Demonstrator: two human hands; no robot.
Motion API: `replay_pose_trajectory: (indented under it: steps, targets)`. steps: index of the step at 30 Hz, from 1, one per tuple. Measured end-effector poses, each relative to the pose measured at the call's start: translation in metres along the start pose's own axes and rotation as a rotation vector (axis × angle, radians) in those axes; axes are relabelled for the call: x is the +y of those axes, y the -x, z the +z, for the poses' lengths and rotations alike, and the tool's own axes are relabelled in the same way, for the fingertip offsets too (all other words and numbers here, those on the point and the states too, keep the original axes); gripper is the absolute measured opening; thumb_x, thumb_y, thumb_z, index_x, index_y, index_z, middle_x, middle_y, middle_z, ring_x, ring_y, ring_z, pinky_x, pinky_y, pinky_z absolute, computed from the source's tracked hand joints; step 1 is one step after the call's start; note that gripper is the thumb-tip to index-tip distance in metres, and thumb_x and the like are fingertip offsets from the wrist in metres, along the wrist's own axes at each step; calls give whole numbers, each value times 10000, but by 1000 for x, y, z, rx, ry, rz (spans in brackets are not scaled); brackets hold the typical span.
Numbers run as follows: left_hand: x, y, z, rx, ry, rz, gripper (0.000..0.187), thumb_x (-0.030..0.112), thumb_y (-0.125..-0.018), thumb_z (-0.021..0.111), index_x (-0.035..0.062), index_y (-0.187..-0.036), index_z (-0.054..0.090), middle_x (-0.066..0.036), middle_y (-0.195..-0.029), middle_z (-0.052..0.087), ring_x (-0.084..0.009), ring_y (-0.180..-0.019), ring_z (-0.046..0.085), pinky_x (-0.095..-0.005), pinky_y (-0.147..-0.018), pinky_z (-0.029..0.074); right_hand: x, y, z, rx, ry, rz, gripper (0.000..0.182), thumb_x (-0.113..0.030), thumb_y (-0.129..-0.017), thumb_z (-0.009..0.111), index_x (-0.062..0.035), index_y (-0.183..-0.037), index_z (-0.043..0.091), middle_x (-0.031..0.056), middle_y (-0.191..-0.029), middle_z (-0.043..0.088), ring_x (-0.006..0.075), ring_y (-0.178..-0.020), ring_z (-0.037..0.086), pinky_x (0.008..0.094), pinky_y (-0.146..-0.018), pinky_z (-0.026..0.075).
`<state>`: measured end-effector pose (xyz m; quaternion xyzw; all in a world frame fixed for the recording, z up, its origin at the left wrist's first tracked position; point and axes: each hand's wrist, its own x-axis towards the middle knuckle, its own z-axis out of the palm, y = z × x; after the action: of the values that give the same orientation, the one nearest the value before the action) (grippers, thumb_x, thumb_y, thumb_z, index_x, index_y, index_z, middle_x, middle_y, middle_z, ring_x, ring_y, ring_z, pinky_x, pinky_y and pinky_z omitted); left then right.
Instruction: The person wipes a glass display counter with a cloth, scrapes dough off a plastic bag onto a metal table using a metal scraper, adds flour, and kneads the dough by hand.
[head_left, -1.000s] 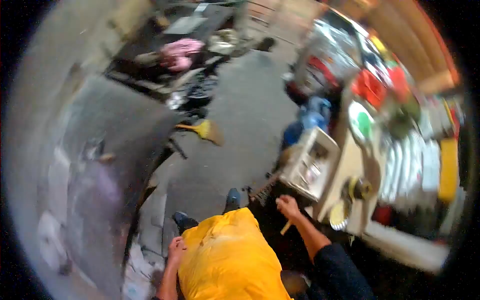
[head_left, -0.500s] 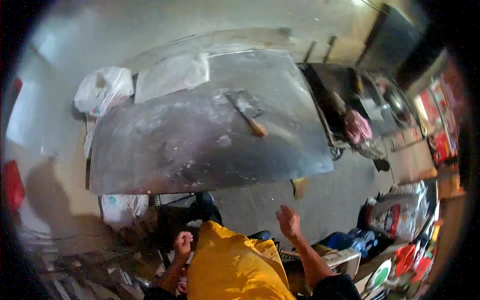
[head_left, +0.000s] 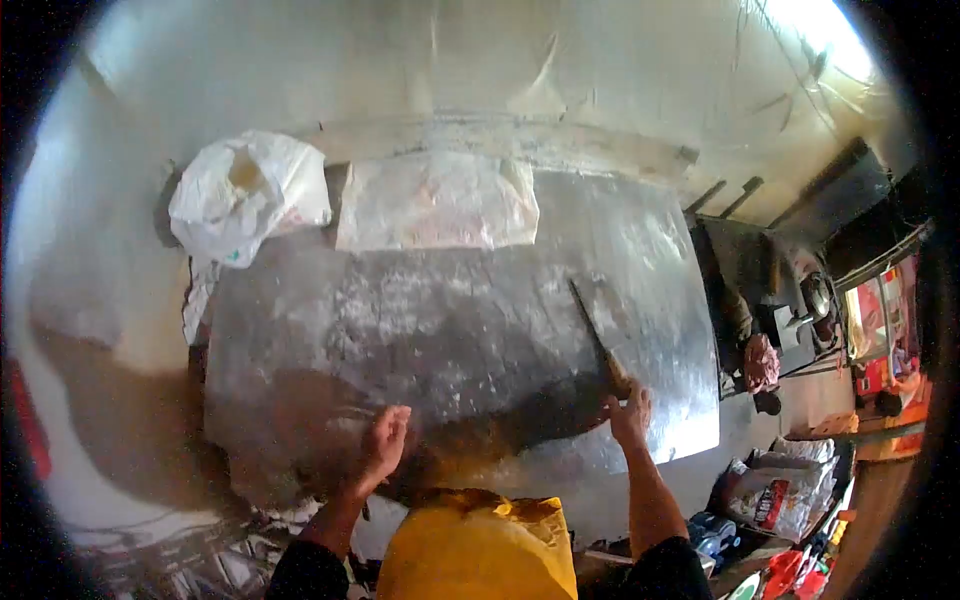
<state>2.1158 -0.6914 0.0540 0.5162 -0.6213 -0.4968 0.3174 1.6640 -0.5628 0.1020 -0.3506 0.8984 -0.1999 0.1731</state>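
A cleaver with a wooden handle (head_left: pixel 621 378) is on the right part of the floured metal tabletop (head_left: pixel 470 340). Its blade (head_left: pixel 588 318) shows as a narrow dark strip pointing away from me, up and to the left. My right hand (head_left: pixel 630 418) has its fingers closed around the near end of the handle. Over the front of the tabletop, left of the middle, my left hand (head_left: pixel 387 440) is empty, with its fingers loosely bent. A yellow apron (head_left: pixel 480 555) covers my front between the two arms.
A white sheet or flattened bag (head_left: pixel 437 205) lies along the back of the table. An opened white sack (head_left: pixel 245 200) stands at the back left corner. Right of the table are dark equipment and a pink cloth (head_left: pixel 761 362); packed bags (head_left: pixel 780 490) sit lower right.
Both hands have moved forward from beside the apron to the table, and the view has shifted closer. My right hand has taken hold of the cleaver, whose blade now looks narrower.
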Motion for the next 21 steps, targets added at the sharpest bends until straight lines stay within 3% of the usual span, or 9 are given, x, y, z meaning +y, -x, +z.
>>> replay_pose_trajectory:
  steps: [4,7,9,11,13,14,17,19,21]
  targets:
    - [9,-61,-28,-131,-37,-91,150,133,-968,536,29,-1052,604,-34,-931,655,-120,-850,622,-268,-770,497,10,5,7,44,47,-95,382,-207,-792,684,-47,-1126,589,173,-1092,571,365,-1018,534,481,-887,420]
    - [2,-75,-19,-125,148,16,166,154,-972,544,19,-1050,601,-38,-924,652,-126,-852,621,-271,-772,501,18,-10,15,42,71,-98,299,-197,-799,689,-41,-1049,637,182,-1050,589,369,-1018,540,479,-872,432]
    - [13,-79,-20,-196,188,-15,178,162,-973,544,17,-1061,596,-46,-944,648,-136,-892,618,-278,-786,503,24,-24,21,190,200,10,243,-188,-807,683,-34,-992,653,178,-1012,601,373,-1031,536,477,-869,437]
    - [38,-78,-18,-248,240,-157,189,180,-971,550,22,-1066,596,-48,-960,644,-137,-912,616,-276,-791,505,-1,-45,9,297,171,55,229,-176,-812,673,-34,-991,654,183,-1020,615,385,-1048,528,471,-873,442]
    - [24,-89,-23,-212,306,-119,184,185,-965,558,34,-1059,604,-47,-958,644,-138,-885,616,-280,-760,508,-12,-85,5,277,304,-445,263,-195,-830,663,-45,-1045,641,189,-1043,613,390,-1050,534,465,-880,444]
    - [27,-95,-33,-216,280,-176,182,187,-960,565,41,-1059,608,-40,-961,645,-138,-870,614,-284,-741,507,-24,-110,15,178,148,-194,293,-227,-848,654,-50,-1081,628,195,-1078,618,398,-1046,552,471,-871,451]
    - [55,-133,-60,-177,117,-354,200,213,-950,573,47,-1054,615,-53,-958,657,-157,-828,611,-317,-706,502,-88,-188,34,-66,52,-151,315,-270,-870,644,-43,-1088,627,206,-1100,623,398,-1049,569,465,-885,456]
    - [24,-166,-81,-223,16,-171,242,250,-952,570,33,-1050,610,-89,-944,660,-186,-827,616,-340,-733,504,-127,-236,58,47,19,-386,377,-317,-870,653,-37,-1121,618,220,-1129,622,398,-1068,570,455,-909,459]
    - [98,-201,-84,-182,-146,-255,274,276,-957,561,23,-1053,604,-109,-937,658,-200,-840,622,-348,-750,503,-173,-274,74,22,-246,-460,459,-373,-877,652,-48,-1190,570,238,-1132,599,417,-1063,563,481,-898,463]
